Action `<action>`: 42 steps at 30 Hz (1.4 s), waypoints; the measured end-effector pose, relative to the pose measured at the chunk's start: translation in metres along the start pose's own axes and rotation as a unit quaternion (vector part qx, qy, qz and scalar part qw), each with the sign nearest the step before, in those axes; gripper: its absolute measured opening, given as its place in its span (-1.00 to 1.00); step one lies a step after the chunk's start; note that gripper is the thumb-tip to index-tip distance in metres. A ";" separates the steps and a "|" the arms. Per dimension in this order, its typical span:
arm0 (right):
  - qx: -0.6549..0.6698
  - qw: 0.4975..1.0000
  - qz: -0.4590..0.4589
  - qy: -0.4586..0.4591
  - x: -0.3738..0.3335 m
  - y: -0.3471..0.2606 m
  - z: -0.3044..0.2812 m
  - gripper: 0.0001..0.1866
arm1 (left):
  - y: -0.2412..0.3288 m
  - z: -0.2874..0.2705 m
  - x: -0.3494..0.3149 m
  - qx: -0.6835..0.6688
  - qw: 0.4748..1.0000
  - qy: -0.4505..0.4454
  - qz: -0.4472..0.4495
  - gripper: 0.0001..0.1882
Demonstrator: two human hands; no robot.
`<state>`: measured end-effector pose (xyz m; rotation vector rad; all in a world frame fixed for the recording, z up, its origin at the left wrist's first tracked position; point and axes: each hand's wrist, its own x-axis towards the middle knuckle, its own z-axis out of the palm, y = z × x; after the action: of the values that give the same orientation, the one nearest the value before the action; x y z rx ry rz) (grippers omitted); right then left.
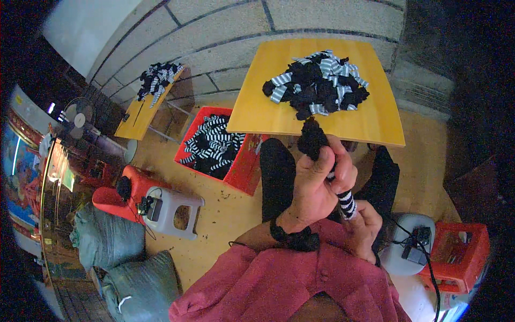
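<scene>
In front of my chest, a black-and-white striped knit tube, sock-like (347, 205), runs between my two hands. Its fuzzy, bunched black end (312, 140) pokes up past the thumb and fingers of my left hand (314, 185), which is closed on it. My right hand (367, 222), lower and closer to my body, is closed around the striped part. Just beyond them, a heap of similar black and striped knit pieces (322, 86) lies on the yellow wooden table (255, 115). Part of the held piece is hidden behind my left fingers.
A red bin (244, 174) of striped knit pieces stands left of the table. Farther left are a second small table (134, 121) with more pieces, a grey stool (179, 214) and stuffed sacks (137, 284). At right sit another grey stool (402, 257) with a cabled device and a red crate (466, 249).
</scene>
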<state>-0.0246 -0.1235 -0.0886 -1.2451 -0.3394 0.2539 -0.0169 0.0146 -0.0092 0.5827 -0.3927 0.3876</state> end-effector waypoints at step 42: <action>0.051 0.992 0.074 -0.084 0.008 -0.019 0.012 -0.78 | 0.006 0.006 -0.008 0.093 0.993 0.063 0.040 -0.60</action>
<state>-0.0218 -0.1157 -0.0666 -1.1526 -0.3742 0.5003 -0.0281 0.0132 -0.0056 0.7217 -0.2606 0.5386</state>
